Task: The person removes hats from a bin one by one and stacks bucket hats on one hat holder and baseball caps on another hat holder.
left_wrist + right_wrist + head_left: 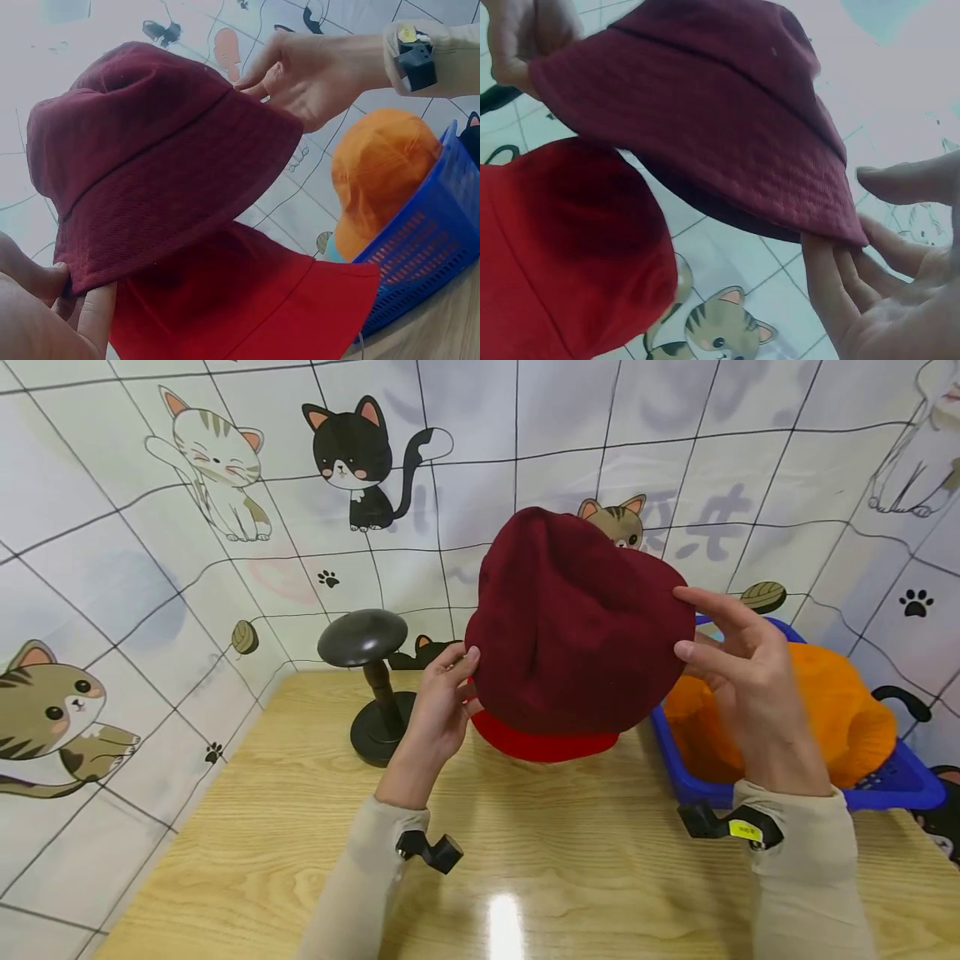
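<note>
A maroon bucket hat (577,635) is held up above the table between both hands. My left hand (442,702) pinches the brim at its left side, thumb on top and fingers underneath. At the opposite side my right hand (757,685) holds the brim's edge; in the right wrist view its fingers (832,277) lie under the brim. Behind and below the maroon hat is a red bucket hat (247,300), mostly covered in the head view, where only its red brim (543,743) shows. What supports the red hat is hidden.
A black hat stand (363,639) with a round top stands at the back left of the wooden table (300,827). At the right, a blue plastic basket (900,785) contains an orange hat (840,710). A cat-patterned cloth (480,443) hangs behind the table.
</note>
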{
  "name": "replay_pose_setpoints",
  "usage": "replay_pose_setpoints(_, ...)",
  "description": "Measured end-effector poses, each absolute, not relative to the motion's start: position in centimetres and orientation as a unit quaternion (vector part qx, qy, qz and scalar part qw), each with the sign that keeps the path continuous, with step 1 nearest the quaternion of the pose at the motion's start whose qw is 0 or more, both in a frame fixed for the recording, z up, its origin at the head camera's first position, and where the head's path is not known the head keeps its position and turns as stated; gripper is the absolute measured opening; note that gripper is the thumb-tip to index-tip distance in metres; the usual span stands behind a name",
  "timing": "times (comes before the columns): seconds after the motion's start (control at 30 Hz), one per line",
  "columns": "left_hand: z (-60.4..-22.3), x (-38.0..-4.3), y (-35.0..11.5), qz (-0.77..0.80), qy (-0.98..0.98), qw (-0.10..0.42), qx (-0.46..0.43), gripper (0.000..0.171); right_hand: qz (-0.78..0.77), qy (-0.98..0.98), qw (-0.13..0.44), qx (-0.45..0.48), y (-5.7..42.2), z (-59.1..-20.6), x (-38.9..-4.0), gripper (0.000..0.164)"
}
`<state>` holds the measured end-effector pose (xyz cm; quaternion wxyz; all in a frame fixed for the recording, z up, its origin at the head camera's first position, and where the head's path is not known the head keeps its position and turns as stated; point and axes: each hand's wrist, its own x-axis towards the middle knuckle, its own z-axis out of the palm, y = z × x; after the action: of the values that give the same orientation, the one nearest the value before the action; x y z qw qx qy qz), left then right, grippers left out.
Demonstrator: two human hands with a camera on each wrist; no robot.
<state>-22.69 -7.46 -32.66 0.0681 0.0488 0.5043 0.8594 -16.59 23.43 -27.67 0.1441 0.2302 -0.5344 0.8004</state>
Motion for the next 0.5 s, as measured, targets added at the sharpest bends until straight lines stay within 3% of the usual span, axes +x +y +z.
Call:
replay_pose_setpoints(0.1,-32.8,-23.0,-7.7,0.861,0.501,0.070,0.043,0.008,0.798,-0.541,0.146,0.223,22.9,-27.9,-16.9,0.048)
replay_pose_setpoints(0.3,-33.1,-23.5,-8.3,0.865,0.497,0.064,0.034,0.009,0.808,-0.542,0.182,0.143,21.9,-28.9,-17.9,0.035)
replay_pose_setpoints(0.5,-33.5,-24.0,-8.5,0.867,0.493,0.064,0.025,0.010,0.809,-0.563,0.128,0.109,21.7,-29.7,-18.9,0.046)
